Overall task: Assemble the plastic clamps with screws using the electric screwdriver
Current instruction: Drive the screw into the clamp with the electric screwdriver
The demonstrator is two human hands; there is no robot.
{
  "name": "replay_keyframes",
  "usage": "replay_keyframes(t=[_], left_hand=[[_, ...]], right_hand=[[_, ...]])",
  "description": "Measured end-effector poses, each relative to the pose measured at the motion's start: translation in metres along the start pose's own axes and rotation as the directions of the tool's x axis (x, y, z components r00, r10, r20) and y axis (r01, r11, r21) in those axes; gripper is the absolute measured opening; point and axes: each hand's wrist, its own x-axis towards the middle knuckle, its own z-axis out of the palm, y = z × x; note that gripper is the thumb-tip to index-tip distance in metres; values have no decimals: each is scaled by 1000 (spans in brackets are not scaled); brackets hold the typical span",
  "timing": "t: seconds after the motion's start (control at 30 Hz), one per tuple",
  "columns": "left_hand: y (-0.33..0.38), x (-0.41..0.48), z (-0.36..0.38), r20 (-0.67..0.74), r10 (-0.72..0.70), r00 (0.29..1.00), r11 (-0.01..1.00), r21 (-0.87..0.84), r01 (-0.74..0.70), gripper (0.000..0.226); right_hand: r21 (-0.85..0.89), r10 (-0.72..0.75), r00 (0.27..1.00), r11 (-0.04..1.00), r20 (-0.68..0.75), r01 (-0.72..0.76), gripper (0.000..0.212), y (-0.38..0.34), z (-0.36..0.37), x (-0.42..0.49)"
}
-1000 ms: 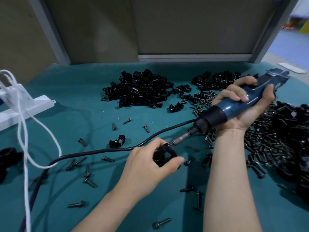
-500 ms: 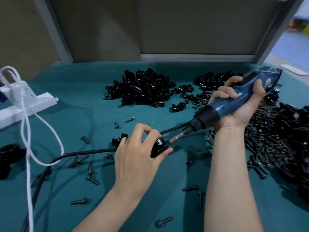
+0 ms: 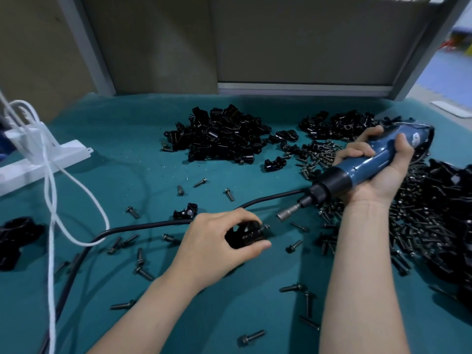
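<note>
Left grip point(image 3: 214, 244) pinched a black clamp point(image 3: 249, 236) on the teal surface point(image 3: 127, 154) — right grip point(image 3: 383, 182) curled round the blue screwdriver point(image 3: 339, 178), bit near the clamp, not touching.

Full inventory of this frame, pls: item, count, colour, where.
screwdriver: 1, blue with black collar, right of centre
held clamp: 1, black, centre
clamp piles: 3, black, back centre, back right, far right
loose clamps: several, black, mid-mat and left edge
screws: many, dark metal, heap at right, others scattered
cable: 1, black, centre to front left
cord: 1, white, left
plastic block: 1, white, left edge
mat: 1, teal, covers the table
left hand: grips the held clamp
right hand: grips the screwdriver, tip apart from the clamp
</note>
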Motion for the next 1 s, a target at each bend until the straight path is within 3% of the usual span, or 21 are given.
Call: replay_keyframes(t=[0.23,0.4,0.63,0.77,1.0], left_hand=[[4,0,2,21,17,1000,938,347,-23,33],[4,1,-2,-41,90,995,919,388,-67,37],[3,4,-3,-46,9,999,896,444,12,45],[0,2,1,28,-85,996,913,402,66,34],[-2,4,3,98,-108,989,867,497,45,15]], right_hand=[[-132,61,995,989,-73,-70,18,7,4,0],[-253,89,989,960,-118,-117,19,15,11,1],[-234,115,987,962,-112,-139,21,22,15,2],[-246,102,984,960,-145,-136,24,23,18,2],[-333,84,979,932,-187,-144,25,28,23,5]])
